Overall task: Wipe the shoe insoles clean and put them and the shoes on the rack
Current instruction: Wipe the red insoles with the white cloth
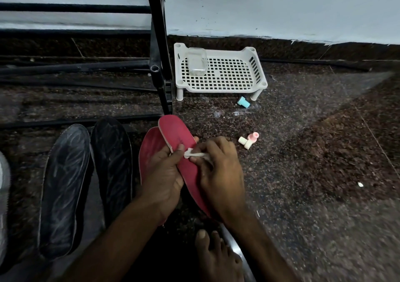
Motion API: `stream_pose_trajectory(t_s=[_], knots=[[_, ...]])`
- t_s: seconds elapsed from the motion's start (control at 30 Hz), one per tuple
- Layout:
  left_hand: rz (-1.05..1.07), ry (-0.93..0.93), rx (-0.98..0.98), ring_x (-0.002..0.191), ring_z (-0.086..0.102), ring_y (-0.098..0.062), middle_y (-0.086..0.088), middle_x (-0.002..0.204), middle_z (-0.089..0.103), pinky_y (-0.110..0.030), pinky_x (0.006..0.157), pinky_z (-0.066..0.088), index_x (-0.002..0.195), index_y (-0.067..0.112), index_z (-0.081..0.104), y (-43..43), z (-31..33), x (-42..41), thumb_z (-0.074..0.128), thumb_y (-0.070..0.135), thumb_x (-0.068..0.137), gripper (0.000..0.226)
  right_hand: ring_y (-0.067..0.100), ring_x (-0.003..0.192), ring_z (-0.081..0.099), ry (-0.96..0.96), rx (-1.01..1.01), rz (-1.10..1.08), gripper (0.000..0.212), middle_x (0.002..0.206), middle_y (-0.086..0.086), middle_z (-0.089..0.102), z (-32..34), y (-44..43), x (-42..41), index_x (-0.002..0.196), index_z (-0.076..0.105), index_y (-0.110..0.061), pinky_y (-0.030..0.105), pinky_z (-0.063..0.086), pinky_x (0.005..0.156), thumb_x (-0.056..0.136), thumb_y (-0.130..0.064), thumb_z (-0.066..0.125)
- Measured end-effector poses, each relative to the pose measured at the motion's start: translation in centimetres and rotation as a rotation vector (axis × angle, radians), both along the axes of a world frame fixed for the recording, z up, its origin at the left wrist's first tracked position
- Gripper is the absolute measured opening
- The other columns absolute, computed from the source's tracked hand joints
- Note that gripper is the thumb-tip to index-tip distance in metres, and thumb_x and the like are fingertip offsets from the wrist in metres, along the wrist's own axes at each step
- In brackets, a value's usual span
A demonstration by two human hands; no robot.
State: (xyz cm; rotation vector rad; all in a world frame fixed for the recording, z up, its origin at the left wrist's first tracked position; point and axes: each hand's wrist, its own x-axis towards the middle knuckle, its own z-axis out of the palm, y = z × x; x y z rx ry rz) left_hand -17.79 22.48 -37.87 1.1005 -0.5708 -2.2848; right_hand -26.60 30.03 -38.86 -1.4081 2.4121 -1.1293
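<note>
Before rack, over floor: left grip clasps insole, long axis pointing toward rack. Right grip pinches wipe on insole midsection, toe end ahead.

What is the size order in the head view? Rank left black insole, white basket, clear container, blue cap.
Tied: left black insole, white basket; insole is nearer, so unranked.
Then clear container.
Last blue cap.
</note>
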Motion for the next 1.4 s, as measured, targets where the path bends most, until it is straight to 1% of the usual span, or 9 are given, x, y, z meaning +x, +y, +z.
stream_pose_trajectory(t_s=[0.17, 0.27, 0.37, 0.57, 0.8, 0.93, 1.1, 1.23, 1.4], knots=[[0.008, -0.12, -0.069, 0.091, 0.072, -0.017, -0.01, 0.101, 0.075, -0.034, 0.087, 0.057, 0.109, 0.0, 0.065, -0.3, -0.4, 0.7, 0.046, 0.003, 0.099, 0.022, 0.008, 0.084, 0.058, -0.24, 0.1, -0.148, 0.006, 0.088, -0.011, 0.062, -1.4, -1.4, -1.6, 0.084, 0.07, -0.025, 0.034, 0.05, 0.077, 0.082, -0.027, 0.075], [0.014, -0.152, -0.063, 0.102, 0.068, -0.022, -0.013, 0.111, 0.072, -0.04, 0.09, 0.054, 0.115, 0.001, 0.063, -0.4, -0.6, 1.1, 0.047, 0.01, 0.1, 0.023, -0.001, 0.07, 0.06, -0.343, 0.048, -0.265, 0.007, 0.08, -0.014, 0.068, -0.6, -1.2, -3.1, 0.082, 0.072, -0.025, 0.022, 0.047, 0.064, 0.08, -0.026, 0.079], [0.022, -0.165, -0.035, 0.092, 0.069, -0.019, -0.008, 0.105, 0.072, -0.042, 0.076, 0.056, 0.111, 0.012, 0.062, -0.8, -0.9, 1.2, 0.045, 0.021, 0.102, 0.021, -0.004, 0.063, 0.061, -0.409, -0.081, -0.256, 0.01, 0.075, -0.016, 0.07, 1.0, -0.3, -3.3, 0.085, 0.073, -0.023, 0.009, 0.043, 0.058, 0.079, -0.024, 0.081], [-0.024, -0.165, -0.033, 0.075, 0.073, -0.015, -0.005, 0.095, 0.075, -0.036, 0.06, 0.059, 0.11, 0.015, 0.062, 0.0, -1.3, 0.8, 0.045, 0.026, 0.102, 0.022, 0.007, 0.055, 0.057, -0.822, -0.024, -0.219, 0.035, 0.07, 0.003, 0.074, -0.4, -0.6, -1.4, 0.078, 0.073, -0.014, 0.027, 0.044, 0.059, 0.087, -0.047, 0.067], [-0.092, -0.257, -0.085, 0.098, 0.071, -0.026, -0.011, 0.109, 0.073, -0.042, 0.076, 0.057, 0.117, 0.009, 0.064, 0.2, -1.3, 1.1, 0.047, 0.03, 0.102, 0.031, 0.017, 0.058, 0.062, -0.822, -0.095, -0.228, 0.028, 0.069, 0.004, 0.065, 0.3, -1.1, -3.0, 0.098, 0.062, -0.017, 0.035, 0.052, 0.058, 0.077, -0.015, 0.082], [-0.152, -0.249, -0.11, 0.091, 0.073, -0.021, -0.008, 0.106, 0.074, -0.045, 0.082, 0.056, 0.11, 0.011, 0.067, 0.4, -1.5, 1.2, 0.046, 0.03, 0.102, 0.03, -0.001, 0.068, 0.064, -0.458, -0.168, -0.171, 0.028, 0.071, -0.021, 0.066, 0.5, -1.1, -3.1, 0.093, 0.063, -0.019, 0.029, 0.059, 0.072, 0.08, 0.004, 0.072], [-0.224, -0.246, -0.09, 0.067, 0.07, -0.017, -0.009, 0.086, 0.075, -0.032, 0.062, 0.056, 0.104, 0.01, 0.07, 0.5, -1.4, 1.0, 0.042, 0.033, 0.103, 0.036, 0.009, 0.095, 0.066, -0.198, -0.196, 0.079, 0.036, 0.097, -0.003, 0.071, -1.3, -1.5, -0.1, 0.087, 0.07, -0.013, 0.029, 0.054, 0.085, 0.071, 0.017, 0.058], [-0.24, -0.161, 0.13, 0.058, 0.07, -0.019, -0.011, 0.075, 0.074, -0.031, 0.056, 0.054, 0.106, 0.003, 0.065, 0.2, -0.9, 1.6, 0.031, 0.038, 0.104, 0.048, 0.009, 0.091, 0.067, -0.273, -0.191, 0.167, 0.038, 0.092, -0.005, 0.072, -2.1, 0.1, 0.1, 0.082, 0.07, -0.007, 0.014, 0.045, 0.089, 0.066, 0.024, 0.055], [-0.245, -0.125, 0.184, 0.064, 0.073, -0.025, -0.018, 0.081, 0.074, -0.036, 0.063, 0.054, 0.099, -0.004, 0.064, 0.2, -1.3, 1.9, 0.032, 0.042, 0.103, 0.056, 0.006, 0.084, 0.069, -0.39, -0.087, 0.314, 0.039, 0.086, -0.006, 0.074, -1.4, 3.1, 1.0, 0.079, 0.07, -0.013, 0.02, 0.048, 0.09, 0.063, 0.02, 0.055]])
